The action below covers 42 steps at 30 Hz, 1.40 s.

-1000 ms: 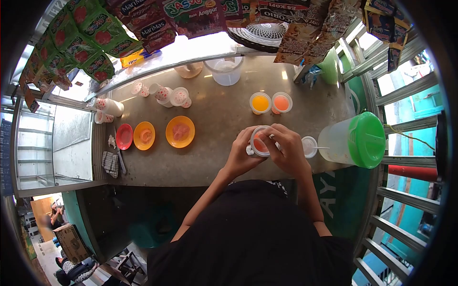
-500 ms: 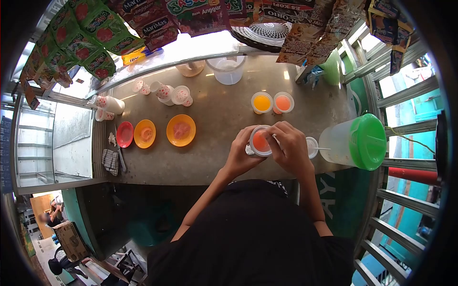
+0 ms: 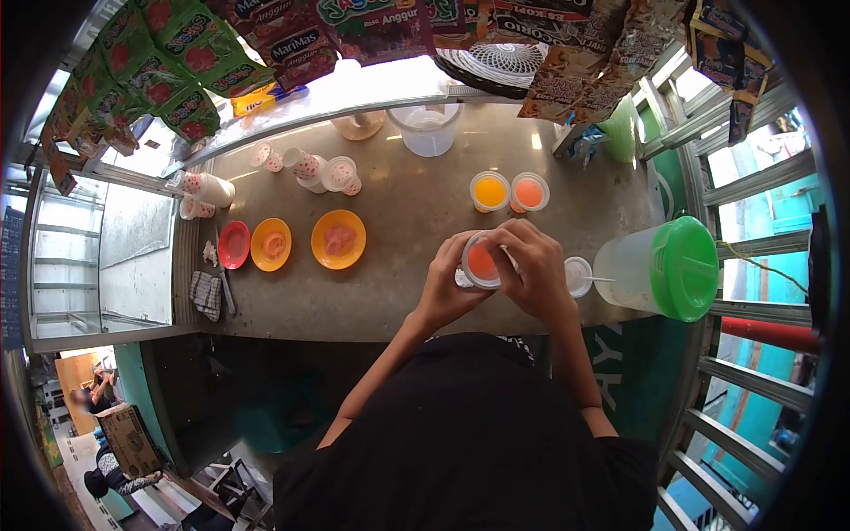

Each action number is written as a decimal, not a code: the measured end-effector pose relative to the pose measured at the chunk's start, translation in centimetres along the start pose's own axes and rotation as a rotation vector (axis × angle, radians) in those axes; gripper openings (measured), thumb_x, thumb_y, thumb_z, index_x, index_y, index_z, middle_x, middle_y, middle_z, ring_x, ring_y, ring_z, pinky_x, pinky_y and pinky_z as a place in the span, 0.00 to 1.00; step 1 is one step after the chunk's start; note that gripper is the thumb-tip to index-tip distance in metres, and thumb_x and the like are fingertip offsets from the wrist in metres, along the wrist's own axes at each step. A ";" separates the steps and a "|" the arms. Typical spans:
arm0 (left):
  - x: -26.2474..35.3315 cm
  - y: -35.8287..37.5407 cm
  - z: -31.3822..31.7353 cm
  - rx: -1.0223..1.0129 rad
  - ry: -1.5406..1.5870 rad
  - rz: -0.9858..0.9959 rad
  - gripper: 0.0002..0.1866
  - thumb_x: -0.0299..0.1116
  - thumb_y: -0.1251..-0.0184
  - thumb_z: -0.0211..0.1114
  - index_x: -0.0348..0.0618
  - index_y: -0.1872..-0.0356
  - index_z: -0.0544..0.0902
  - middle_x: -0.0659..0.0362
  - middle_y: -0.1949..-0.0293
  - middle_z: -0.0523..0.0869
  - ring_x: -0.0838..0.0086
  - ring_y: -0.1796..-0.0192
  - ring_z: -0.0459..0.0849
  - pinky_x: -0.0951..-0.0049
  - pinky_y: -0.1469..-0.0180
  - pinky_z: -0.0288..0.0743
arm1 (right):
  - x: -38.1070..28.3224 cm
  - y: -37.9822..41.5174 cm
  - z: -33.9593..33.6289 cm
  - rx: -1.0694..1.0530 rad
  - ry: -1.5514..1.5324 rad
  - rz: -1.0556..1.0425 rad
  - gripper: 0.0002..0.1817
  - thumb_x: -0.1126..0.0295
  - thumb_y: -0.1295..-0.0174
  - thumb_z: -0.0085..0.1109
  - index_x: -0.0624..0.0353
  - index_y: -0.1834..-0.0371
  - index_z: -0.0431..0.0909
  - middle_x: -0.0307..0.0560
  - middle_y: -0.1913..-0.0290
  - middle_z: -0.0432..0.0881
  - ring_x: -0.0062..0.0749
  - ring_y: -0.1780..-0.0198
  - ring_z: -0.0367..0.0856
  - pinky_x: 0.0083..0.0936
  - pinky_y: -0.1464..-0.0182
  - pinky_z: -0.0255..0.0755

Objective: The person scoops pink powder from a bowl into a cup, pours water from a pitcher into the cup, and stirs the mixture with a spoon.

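Observation:
My left hand (image 3: pixel 444 281) is wrapped around the side of a plastic cup (image 3: pixel 479 259) holding an orange-pink drink, above the counter near my body. The fingers of my right hand (image 3: pixel 533 267) are bent and pressed together at the cup's right rim, covering part of its top. Just beyond stand two more filled cups, a yellow-orange drink (image 3: pixel 490 191) and a pink-orange drink (image 3: pixel 529 192). Beside my right hand is a small white tub (image 3: pixel 577 276) with a white spoon handle (image 3: pixel 603 280) sticking out to the right.
A clear jar with a green lid (image 3: pixel 686 268) stands at right. Leftward on the counter (image 3: pixel 398 305) are orange plates (image 3: pixel 354 261), a red plate (image 3: pixel 234 245), stacked cups (image 3: pixel 208 192), a knife (image 3: pixel 227 292) and a checked cloth (image 3: pixel 205 296). Sachets (image 3: pixel 381 22) hang overhead.
The view has shifted slightly. My right fingers have moved a little over the cup's rim, while the left hand keeps its hold.

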State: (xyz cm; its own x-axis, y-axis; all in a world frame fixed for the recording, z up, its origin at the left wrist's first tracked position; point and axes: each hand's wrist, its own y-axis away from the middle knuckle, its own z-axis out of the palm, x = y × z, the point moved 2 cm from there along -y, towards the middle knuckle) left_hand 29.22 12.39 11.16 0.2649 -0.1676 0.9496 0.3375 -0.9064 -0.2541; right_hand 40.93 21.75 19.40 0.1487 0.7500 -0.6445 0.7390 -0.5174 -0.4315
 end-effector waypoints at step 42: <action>1.9 0.5 -0.5 0.189 -0.169 0.147 0.37 0.27 0.55 0.81 0.40 0.39 0.77 0.50 0.41 0.81 0.55 0.37 0.79 0.58 0.35 0.74 | -1.7 1.7 -1.2 -0.010 0.079 -0.170 0.16 0.75 0.50 0.70 0.55 0.57 0.81 0.43 0.59 0.84 0.41 0.64 0.83 0.35 0.65 0.78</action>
State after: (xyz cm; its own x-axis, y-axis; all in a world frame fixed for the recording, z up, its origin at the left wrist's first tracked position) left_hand 29.46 11.45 12.94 0.4644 -0.2103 0.8603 0.4429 -0.7861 -0.4312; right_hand 42.77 20.10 20.54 0.0715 0.8565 -0.5112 0.7641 -0.3765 -0.5239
